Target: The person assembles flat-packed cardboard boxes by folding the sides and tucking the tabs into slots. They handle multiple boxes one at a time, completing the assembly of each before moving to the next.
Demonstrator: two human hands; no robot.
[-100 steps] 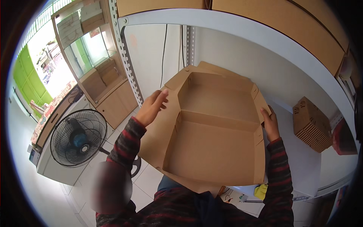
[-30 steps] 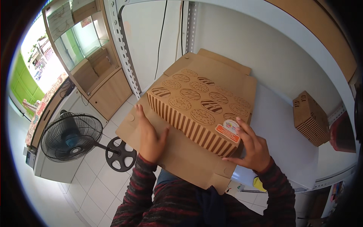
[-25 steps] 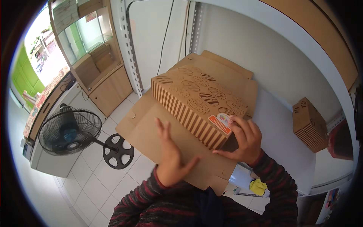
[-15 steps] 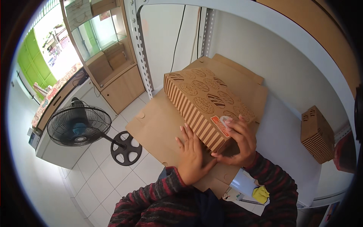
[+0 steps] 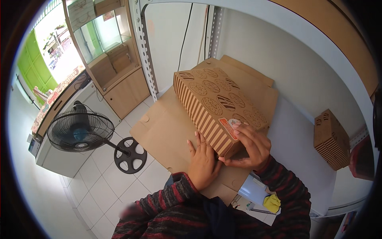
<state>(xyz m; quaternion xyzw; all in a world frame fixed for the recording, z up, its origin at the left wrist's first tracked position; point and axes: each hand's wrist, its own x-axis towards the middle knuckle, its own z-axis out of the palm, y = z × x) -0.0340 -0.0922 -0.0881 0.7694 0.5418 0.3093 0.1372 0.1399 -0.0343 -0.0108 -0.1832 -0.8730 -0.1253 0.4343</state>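
Currently, the printed box [image 5: 217,99] lies on a stack of flat cardboard sheets [image 5: 161,119], with its striped side facing the person and one corner directed toward the lower edge. The right hand [image 5: 248,145] spans the near corner of the printed box: the fingers curl over the top face at the orange-and-white label [image 5: 228,128], the thumb sits at the lower corner, and the part-closed hand has hold of this end. The left hand [image 5: 203,163] lies palm down on the sheets, just beside the striped side, fingers extended and slightly spread, gripping nothing; contact between its fingertips and the printed box cannot be confirmed from this angle. To the right of the printed box stands a bundle of brown boxes [image 5: 331,139]; to its left, a black fan [image 5: 81,131]. Nearer the person than the printed box is a yellow cloth [image 5: 271,203].
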